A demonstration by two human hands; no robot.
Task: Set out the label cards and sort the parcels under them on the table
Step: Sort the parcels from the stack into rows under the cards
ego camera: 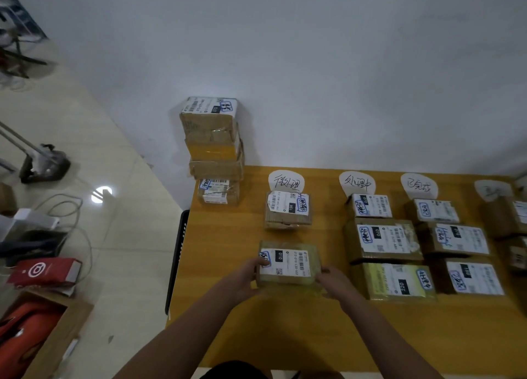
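A flat brown parcel (288,263) with a white shipping label lies on the yellow wooden table (222,250). My left hand (245,279) grips its left edge and my right hand (333,281) grips its right edge. It sits in the leftmost column, below another parcel (288,210) and a handwritten white label card (286,181). Two more cards (356,182) (418,185) head columns of three parcels each (382,240) (453,239). A fourth card (492,190) at the far right is partly cut off. A tall stack of parcels (212,148) stands at the table's back left corner.
The table meets a white wall at the back. Its left edge drops to a tiled floor with cables, a red box (45,270), a cardboard carton (42,336) and a stand base (42,165). More parcels (504,216) sit at the right edge.
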